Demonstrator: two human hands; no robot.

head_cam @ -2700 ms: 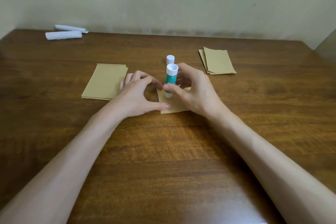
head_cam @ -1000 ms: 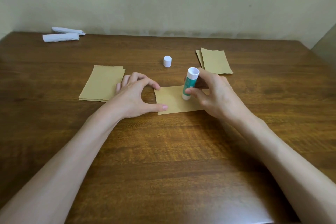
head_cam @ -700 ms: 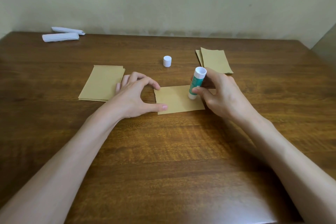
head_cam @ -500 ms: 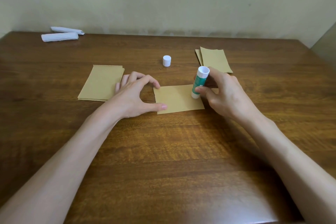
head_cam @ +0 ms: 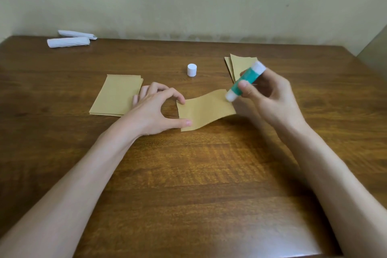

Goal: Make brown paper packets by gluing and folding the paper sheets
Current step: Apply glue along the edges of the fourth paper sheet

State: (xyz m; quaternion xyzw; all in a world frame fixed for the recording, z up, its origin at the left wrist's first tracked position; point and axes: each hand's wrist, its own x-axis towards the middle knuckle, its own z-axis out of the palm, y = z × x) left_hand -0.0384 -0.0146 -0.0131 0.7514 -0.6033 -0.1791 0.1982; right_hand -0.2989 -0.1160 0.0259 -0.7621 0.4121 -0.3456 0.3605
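A brown paper sheet (head_cam: pixel 204 109) lies mid-table, its right end curled up off the wood. My left hand (head_cam: pixel 156 111) presses the sheet's left edge down with thumb and index fingertip. My right hand (head_cam: pixel 270 94) grips a green and white glue stick (head_cam: pixel 244 81), tilted, with its lower tip at the sheet's lifted right corner. The glue stick's white cap (head_cam: pixel 192 70) stands alone behind the sheet.
A stack of brown sheets (head_cam: pixel 116 95) lies left of my left hand. More brown pieces (head_cam: pixel 236 64) sit at the back right, partly behind the glue stick. Two white paper rolls (head_cam: pixel 69 41) rest at the far left corner by the wall.
My right hand drew the glue stick rightward along the sheet, then lifted and tilted it. The sheet's right end has risen off the table. My left hand stayed put.
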